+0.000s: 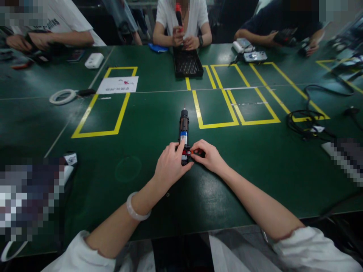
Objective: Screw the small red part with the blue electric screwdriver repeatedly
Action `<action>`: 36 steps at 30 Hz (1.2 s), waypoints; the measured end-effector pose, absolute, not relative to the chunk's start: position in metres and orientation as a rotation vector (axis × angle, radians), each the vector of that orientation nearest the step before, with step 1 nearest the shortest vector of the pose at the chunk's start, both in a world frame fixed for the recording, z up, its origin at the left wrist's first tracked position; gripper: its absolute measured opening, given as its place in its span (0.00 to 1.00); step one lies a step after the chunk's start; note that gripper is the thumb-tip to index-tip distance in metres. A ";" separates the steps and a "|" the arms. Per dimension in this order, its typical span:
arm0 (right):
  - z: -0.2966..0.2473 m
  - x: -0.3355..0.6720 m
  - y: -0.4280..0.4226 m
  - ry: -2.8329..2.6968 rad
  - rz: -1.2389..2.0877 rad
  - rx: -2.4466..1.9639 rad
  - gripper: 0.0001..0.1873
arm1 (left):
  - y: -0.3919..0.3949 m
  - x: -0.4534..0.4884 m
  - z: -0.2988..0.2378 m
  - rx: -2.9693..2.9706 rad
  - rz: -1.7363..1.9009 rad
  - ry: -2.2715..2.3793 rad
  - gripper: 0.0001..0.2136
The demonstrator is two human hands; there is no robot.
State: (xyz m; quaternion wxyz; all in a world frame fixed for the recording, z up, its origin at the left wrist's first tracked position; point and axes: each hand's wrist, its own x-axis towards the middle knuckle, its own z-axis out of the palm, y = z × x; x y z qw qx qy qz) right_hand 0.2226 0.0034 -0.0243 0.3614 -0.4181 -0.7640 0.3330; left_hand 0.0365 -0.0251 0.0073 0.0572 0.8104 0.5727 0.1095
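Note:
A slim electric screwdriver (184,122) lies on the green table, its thin bit pointing away from me. Its housing looks opened, with a blue and silver motor section showing in the middle. My left hand (170,162) grips its near end from the left, fingers over the top and thumb at the near side. My right hand (208,155) pinches a small red-orange piece (193,152) at the right side of the same end. Fingers partly cover that piece, so its exact kind is not clear.
The green table (153,109) carries yellow tape outlines (218,124). Across it a person holds a red-and-black tool (178,15) over a black tray (188,64) of small parts. A paper sheet (117,85), a white ring of tape (62,97) and coiled black cable (304,122) lie around.

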 end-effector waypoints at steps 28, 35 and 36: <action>-0.028 0.227 0.002 -1.686 1.127 -1.073 0.08 | -0.014 0.002 0.024 2.469 0.014 2.037 0.34; -0.030 0.226 0.002 -1.648 1.165 -1.058 0.08 | 0.001 -0.098 0.027 2.278 -0.131 2.249 0.36; -0.031 0.226 0.002 -1.645 1.172 -1.053 0.08 | 0.005 -0.114 0.026 2.236 -0.140 2.276 0.36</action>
